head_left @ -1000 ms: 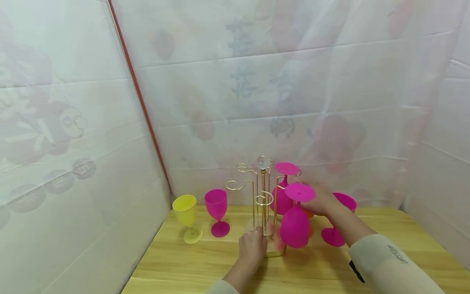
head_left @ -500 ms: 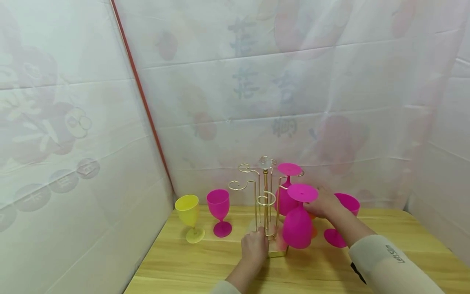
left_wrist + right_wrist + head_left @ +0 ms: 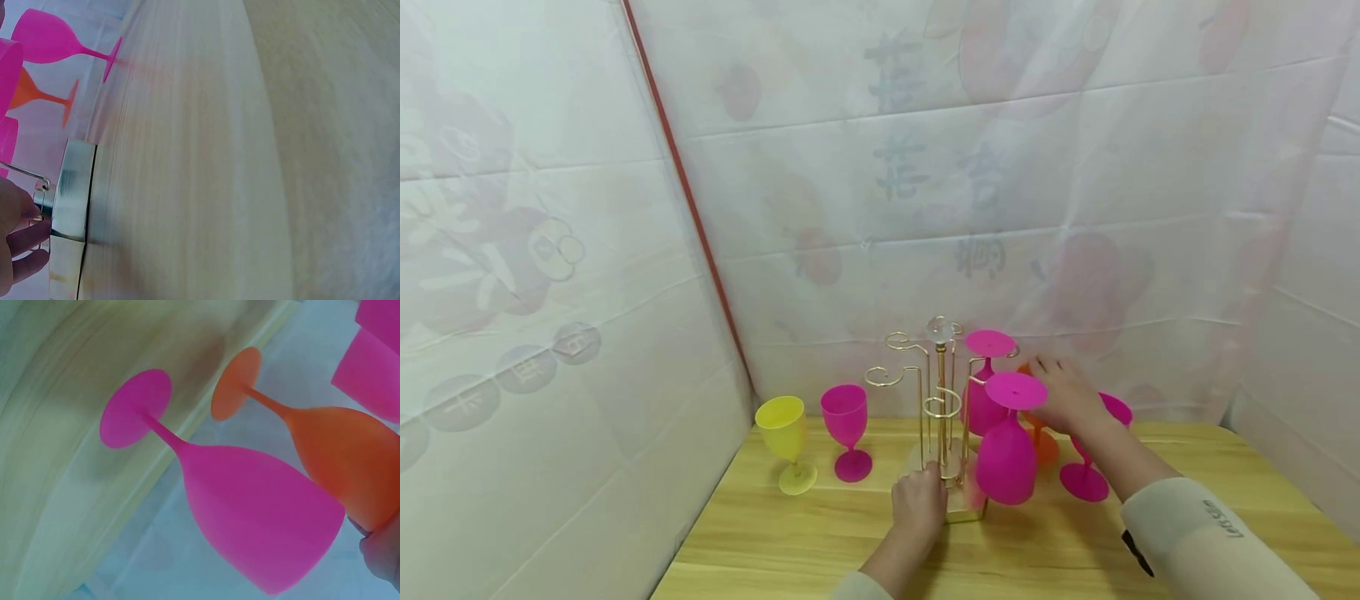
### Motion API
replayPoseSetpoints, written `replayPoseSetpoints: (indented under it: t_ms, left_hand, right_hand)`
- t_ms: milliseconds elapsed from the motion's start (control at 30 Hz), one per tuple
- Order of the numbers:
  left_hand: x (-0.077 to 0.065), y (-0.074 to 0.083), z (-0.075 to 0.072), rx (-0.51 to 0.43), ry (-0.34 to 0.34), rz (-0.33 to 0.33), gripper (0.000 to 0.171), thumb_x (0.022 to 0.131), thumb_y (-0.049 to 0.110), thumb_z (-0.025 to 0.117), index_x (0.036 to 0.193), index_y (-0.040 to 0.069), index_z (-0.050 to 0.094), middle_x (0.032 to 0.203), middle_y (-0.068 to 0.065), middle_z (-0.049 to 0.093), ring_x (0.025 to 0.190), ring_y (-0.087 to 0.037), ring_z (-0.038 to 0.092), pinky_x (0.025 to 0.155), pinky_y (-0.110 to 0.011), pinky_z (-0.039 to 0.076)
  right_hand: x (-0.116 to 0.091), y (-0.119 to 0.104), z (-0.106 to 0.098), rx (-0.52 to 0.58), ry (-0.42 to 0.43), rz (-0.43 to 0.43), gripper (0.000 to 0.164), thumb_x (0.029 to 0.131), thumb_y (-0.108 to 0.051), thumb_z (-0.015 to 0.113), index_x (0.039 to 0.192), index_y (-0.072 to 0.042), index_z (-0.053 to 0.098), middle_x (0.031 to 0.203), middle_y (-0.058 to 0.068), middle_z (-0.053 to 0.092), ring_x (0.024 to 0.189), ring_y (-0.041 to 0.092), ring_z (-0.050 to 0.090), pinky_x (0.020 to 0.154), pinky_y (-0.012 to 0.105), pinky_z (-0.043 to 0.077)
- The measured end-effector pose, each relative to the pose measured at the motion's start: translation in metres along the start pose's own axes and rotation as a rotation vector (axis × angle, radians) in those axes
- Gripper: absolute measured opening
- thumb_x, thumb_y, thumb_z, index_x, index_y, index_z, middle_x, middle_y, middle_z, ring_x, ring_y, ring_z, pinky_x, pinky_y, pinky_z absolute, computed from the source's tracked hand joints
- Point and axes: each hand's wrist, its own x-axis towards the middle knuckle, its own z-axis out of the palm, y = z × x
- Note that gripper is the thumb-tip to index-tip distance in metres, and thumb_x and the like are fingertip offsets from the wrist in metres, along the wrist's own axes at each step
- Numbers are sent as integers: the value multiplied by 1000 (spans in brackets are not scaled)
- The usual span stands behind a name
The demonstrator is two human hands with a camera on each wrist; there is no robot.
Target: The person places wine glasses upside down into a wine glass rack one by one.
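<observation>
With the gold rack [image 3: 942, 367] taken as the clock's centre and 12 set toward the white curtain [image 3: 865, 200], here's how it's all laid out. The orange goblet [image 3: 350, 456] is held at about 2 o'clock by the right hand [image 3: 1066, 400], fingers clamped on it up by the rim. The thumb is seen there in the right wrist view, but the rest of that grip is mostly hidden. Foot down, the goblet looks to be raised off the wooden table [image 3: 805, 550], going by the left wrist view.

The rack is gripped low, at roughly 7 o'clock, by the left hand [image 3: 917, 502], fingers curled in around the wires just above the base. Two pink goblets are hung upside down on it: the near one [image 3: 1006, 462] at 4 o'clock, the far one [image 3: 981, 408] at 2, partly covered by the near one.

An upright pink goblet [image 3: 256, 512] is parked at 3 o'clock, partly blocked by the right forearm in the head view. Around 9, another pink one [image 3: 845, 408] can be found, with a yellow goblet [image 3: 782, 433] beyond it.
</observation>
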Motion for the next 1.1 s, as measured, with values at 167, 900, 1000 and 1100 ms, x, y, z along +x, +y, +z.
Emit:
replayPoseSetpoints:
  t_ms: [167, 900, 1000, 1100]
  left_hand:
    - [0, 0, 0, 4, -16, -1, 21, 72, 15, 74, 65, 14, 54, 45, 0, 50, 36, -17, 42, 34, -28, 29]
    - [0, -2, 3, 32, 54, 32, 23, 71, 14, 75, 64, 14, 53, 44, -1, 49, 34, -17, 42, 32, -29, 29]
    - [-1, -2, 2, 16, 41, 27, 21, 71, 14, 74, 66, 14, 54, 45, -1, 50, 34, -17, 42, 32, -29, 29]
    - [-2, -3, 2, 1, 19, 15, 19, 72, 14, 74, 67, 14, 56, 46, -2, 51, 36, -18, 43, 33, -29, 29]
  right_hand:
    - [-3, 2, -10, -19, 62, 13, 102, 70, -39, 84, 146, 8, 35, 147, 30, 36, 133, 51, 31, 110, 67, 28]
    - [-17, 6, -44, -40, 338, -126, 72, 88, -31, 66, 146, 3, 40, 139, 25, 41, 121, 46, 41, 88, 61, 51]
    - [-26, 11, -53, -17, 356, -111, 69, 89, -34, 64, 144, 2, 42, 137, 25, 43, 120, 45, 40, 84, 62, 51]
    - [-37, 17, -65, -2, 405, -117, 67, 88, -31, 63, 142, 4, 45, 131, 28, 46, 115, 46, 45, 81, 63, 51]
